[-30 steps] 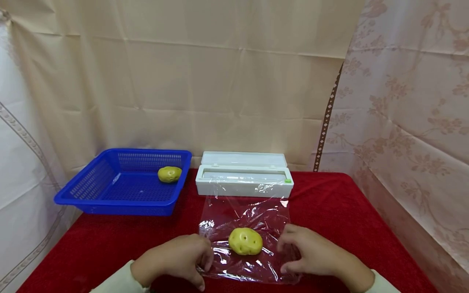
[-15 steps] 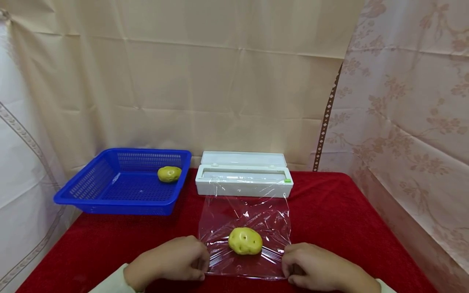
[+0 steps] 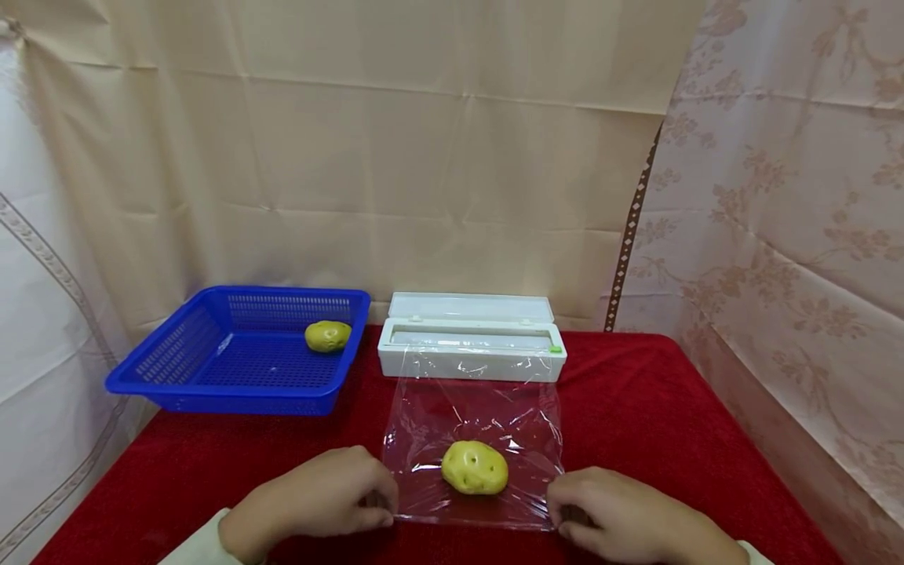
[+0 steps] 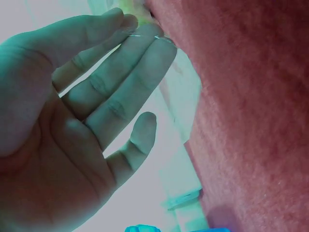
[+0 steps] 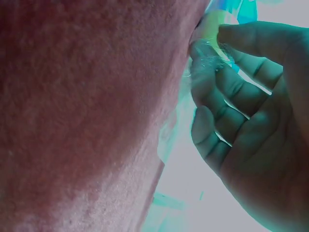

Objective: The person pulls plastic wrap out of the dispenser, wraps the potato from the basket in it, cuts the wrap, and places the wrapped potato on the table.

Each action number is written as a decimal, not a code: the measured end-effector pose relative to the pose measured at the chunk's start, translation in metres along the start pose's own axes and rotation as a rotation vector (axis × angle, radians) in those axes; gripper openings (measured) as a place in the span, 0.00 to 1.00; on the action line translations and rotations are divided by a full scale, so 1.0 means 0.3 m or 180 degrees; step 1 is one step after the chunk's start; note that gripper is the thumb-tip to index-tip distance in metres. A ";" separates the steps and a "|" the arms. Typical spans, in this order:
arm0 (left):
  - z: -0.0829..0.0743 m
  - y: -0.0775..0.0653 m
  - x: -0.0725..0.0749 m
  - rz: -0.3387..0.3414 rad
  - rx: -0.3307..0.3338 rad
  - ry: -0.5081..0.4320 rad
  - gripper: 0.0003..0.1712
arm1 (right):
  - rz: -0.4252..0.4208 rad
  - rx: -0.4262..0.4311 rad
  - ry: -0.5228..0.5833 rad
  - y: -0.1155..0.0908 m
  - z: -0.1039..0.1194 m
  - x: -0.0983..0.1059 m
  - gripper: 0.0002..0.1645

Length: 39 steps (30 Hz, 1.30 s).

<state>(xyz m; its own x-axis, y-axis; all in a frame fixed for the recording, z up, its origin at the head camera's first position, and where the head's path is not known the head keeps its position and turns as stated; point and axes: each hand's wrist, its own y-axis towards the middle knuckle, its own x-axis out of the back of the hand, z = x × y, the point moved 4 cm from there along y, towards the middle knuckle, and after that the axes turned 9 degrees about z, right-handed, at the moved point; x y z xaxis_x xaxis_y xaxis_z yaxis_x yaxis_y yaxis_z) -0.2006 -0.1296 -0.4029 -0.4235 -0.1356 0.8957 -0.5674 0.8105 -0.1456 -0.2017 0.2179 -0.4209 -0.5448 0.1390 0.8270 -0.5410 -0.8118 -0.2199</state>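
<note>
A sheet of clear plastic wrap (image 3: pixel 431 416) runs from the white dispenser box (image 3: pixel 466 365) toward the front of the table. On the sheet lies a yellow potato (image 3: pixel 475 468), midway between the hands. The left hand (image 3: pixel 328 494) pinches the sheet's near left corner between thumb and fingers. At the near right corner the right hand (image 3: pixel 621 514) grips the film the same way. In the right wrist view, crumpled film (image 5: pixel 212 63) shows at the fingertips. The left wrist view has the thumb meeting the index finger (image 4: pixel 128 21), a thin film edge crossing the fingers.
A blue plastic basket (image 3: pixel 233 400) stands at the back left, with a second potato (image 3: pixel 328 337) in it. The dispenser's lid (image 3: pixel 469 306) is raised, and a green slider (image 3: pixel 555 349) sits at its right end. Red cloth (image 3: pixel 636 416) covers the table; curtains hang behind.
Both hands have closed on the near corners of the wrap and spread slightly apart. The sheet is smoother and its near edge straighter and a little higher in view. The potato stays nearly in place.
</note>
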 end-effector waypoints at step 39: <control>0.057 0.058 0.051 -0.0390 0.0203 -0.1149 0.07 | -0.0683 -0.0363 0.1011 0.038 -0.094 0.057 0.05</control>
<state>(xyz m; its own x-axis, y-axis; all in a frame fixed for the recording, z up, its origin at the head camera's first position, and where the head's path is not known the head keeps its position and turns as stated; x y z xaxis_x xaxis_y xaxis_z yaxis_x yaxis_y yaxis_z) -0.2291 -0.1273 -0.3990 -0.5648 -0.4303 0.7042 -0.6671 0.7404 -0.0826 -0.2352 0.2269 -0.4238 -0.5731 0.4816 0.6631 -0.7220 -0.6795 -0.1305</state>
